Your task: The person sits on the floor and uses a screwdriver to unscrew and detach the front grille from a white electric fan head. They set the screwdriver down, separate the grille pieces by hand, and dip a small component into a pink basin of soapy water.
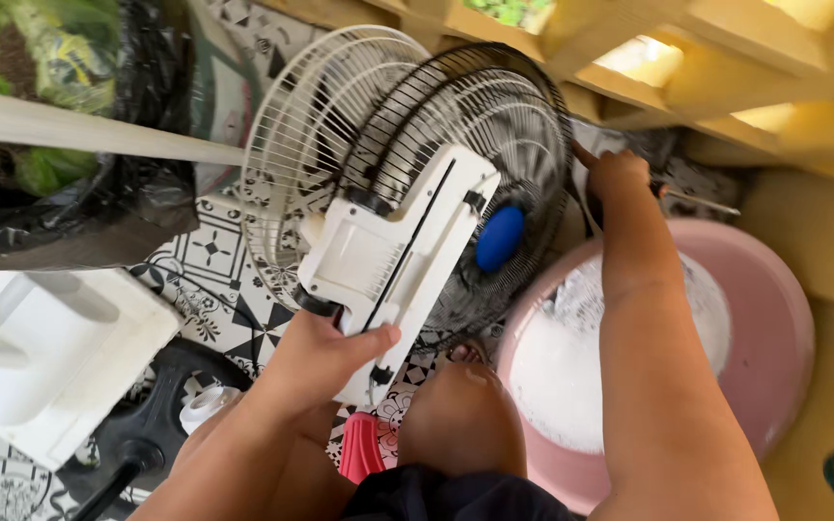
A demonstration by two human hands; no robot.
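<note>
Our left hand (325, 362) clamps the white fan motor housing (393, 246); our right hand (618, 176) closes on the black grille (533, 125) rim above the soapy pink basin (774, 328) — best held steady.

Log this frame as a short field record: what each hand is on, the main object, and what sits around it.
setting: patterned tile floor, yellow wooden frame above
left hand: grips the white motor housing of a fan
right hand: at the far edge of the black grille, on a thin tool; hold unclear
fan parts: white grille behind the black one, blue hub
nearby: pink basin with foamy water, black plastic bag, black fan base
</note>
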